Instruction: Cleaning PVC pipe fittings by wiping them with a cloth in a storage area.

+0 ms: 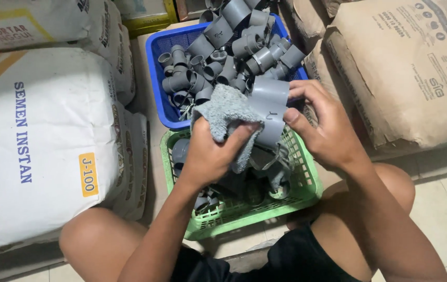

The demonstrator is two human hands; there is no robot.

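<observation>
Bare knees framed green basket [307,194]; left hand [210,154] pinched grey rag [223,112] against grey pipe fitting [270,112], right hand [322,125] clamped around fitting, blue basket [156,62] behind

Two baskets: one blue basket [156,78] and one green basket [307,183]. One grey cloth [223,109]. Two hands. Three pale sacks on the left, two brown sacks on the right. Grey pipe fittings [218,57] too many to count.

Both hands, left [210,154] and right [328,130], raised together, fingers curled closed.
</observation>
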